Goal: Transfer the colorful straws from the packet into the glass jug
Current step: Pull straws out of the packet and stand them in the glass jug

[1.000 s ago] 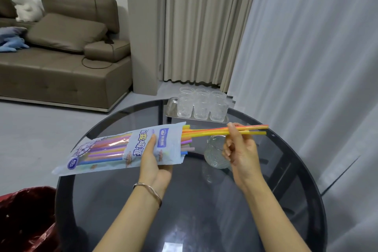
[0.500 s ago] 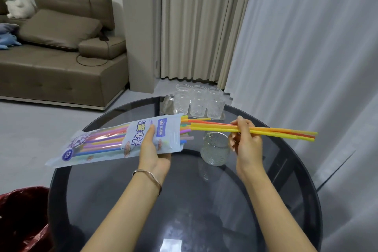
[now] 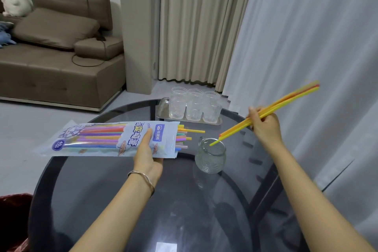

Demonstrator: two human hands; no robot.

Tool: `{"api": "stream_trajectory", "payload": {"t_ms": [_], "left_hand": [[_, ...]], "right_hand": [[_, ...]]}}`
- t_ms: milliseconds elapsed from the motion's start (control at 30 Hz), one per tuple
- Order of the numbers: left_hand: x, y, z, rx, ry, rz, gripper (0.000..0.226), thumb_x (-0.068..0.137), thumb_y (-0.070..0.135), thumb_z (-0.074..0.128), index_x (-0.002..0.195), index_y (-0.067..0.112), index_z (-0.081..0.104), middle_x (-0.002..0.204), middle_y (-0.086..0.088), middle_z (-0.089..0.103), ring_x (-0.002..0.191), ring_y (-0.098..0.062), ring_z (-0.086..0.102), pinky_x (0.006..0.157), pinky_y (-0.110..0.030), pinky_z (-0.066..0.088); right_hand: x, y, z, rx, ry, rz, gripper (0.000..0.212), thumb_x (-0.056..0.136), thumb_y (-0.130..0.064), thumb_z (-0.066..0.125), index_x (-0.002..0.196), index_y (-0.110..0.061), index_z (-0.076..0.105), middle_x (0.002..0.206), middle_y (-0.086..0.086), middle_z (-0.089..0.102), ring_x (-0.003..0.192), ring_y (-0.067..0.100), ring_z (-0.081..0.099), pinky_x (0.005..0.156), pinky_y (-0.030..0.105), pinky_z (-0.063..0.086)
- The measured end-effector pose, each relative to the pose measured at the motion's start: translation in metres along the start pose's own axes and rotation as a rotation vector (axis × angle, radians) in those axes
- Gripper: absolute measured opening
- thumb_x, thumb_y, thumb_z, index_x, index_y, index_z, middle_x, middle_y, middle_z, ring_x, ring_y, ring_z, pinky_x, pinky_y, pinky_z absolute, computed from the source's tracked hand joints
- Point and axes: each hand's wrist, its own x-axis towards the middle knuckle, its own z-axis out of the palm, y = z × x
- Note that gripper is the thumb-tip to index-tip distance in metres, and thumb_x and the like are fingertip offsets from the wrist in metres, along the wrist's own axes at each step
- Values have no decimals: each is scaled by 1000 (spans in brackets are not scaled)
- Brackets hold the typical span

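My left hand (image 3: 147,154) holds the pale blue straw packet (image 3: 106,139) level above the table, its open end facing right with several coloured straw tips poking out. My right hand (image 3: 263,124) grips a small bundle of yellow, orange and red straws (image 3: 286,101), tilted down to the left. Their lower tips reach the mouth of the glass jug (image 3: 210,156), which stands on the round dark glass table (image 3: 126,194) just right of the packet. A yellow tip sits just inside the jug's rim.
A metal tray (image 3: 161,108) with several clear tumblers stands at the table's far edge. White curtains hang close on the right. A brown sofa (image 3: 51,63) is at the back left, and a red bag (image 3: 12,221) lies at the lower left.
My right hand pulled the straw bundle fully out of the packet, swung it right, then tilted it so the tips dip to the jug's mouth. The packet stayed in my left hand.
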Motion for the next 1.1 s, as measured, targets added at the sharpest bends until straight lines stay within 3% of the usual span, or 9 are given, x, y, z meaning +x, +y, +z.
{"api": "stream_trajectory", "payload": {"t_ms": [100, 267, 400, 500, 633, 833, 967, 1033, 1100], "left_hand": [[3, -4, -1, 2, 2, -1, 29, 87, 21, 63, 114, 20, 52, 115, -5, 64, 83, -15, 64, 92, -48, 50], [10, -5, -4, 32, 9, -16, 30, 87, 23, 64, 114, 22, 51, 99, -1, 66, 81, -15, 65, 80, -43, 54], [13, -6, -6, 8, 3, -42, 28, 87, 23, 63, 111, 22, 51, 92, 1, 67, 79, -15, 66, 63, -37, 57], [12, -6, -5, 6, 10, -40, 29, 87, 24, 63, 114, 22, 52, 95, 0, 68, 79, -15, 66, 66, -37, 57], [9, -6, -4, 0, 6, -48, 31, 87, 23, 63, 116, 20, 53, 108, -3, 67, 80, -15, 66, 70, -37, 57], [1, -6, 0, -4, 5, -34, 49, 87, 22, 64, 134, 18, 50, 122, -7, 65, 84, -17, 65, 85, -45, 52], [-5, -5, 1, 10, -15, -30, 39, 86, 22, 64, 124, 20, 54, 118, -5, 66, 83, -15, 66, 77, -40, 55], [-11, -8, 4, 24, -41, -26, 34, 86, 23, 64, 119, 22, 56, 116, -5, 67, 84, -16, 67, 80, -42, 54], [-18, -13, 7, 64, -71, -7, 27, 86, 24, 64, 113, 24, 59, 111, -3, 68, 85, -17, 67, 82, -44, 54]], "right_hand": [[2, 12, 21, -136, -194, 54, 43, 93, -31, 53, 69, 5, 58, 53, 4, 48, 47, 12, 43, 50, 23, 37], [0, 30, 45, -88, -453, 314, 38, 91, -40, 55, 66, -13, 63, 48, -9, 50, 49, 9, 39, 51, 20, 33], [1, 38, 50, -68, -532, 358, 39, 94, -41, 49, 92, -10, 73, 67, -4, 43, 62, 8, 36, 58, 20, 32], [-2, 42, 54, -48, -590, 366, 35, 96, -38, 46, 97, -15, 73, 87, -5, 58, 81, 7, 47, 65, 20, 36], [-6, 51, 58, -42, -593, 455, 29, 92, -35, 55, 105, -13, 69, 113, 11, 65, 109, 24, 55, 90, 40, 46], [-12, 55, 55, 28, -517, 529, 25, 87, -36, 63, 105, -18, 60, 116, 7, 62, 113, 24, 55, 82, 33, 45], [-26, 35, 37, -185, -186, 479, 48, 87, -45, 59, 117, -9, 48, 118, 6, 53, 108, 26, 55, 83, 37, 47], [-41, 16, 31, -164, 11, 317, 33, 91, -43, 51, 105, -13, 49, 110, 6, 55, 99, 23, 56, 77, 34, 45], [-60, -9, 33, 79, 70, 287, 21, 95, -39, 46, 95, -19, 50, 99, 5, 58, 89, 21, 58, 71, 30, 46]]}}
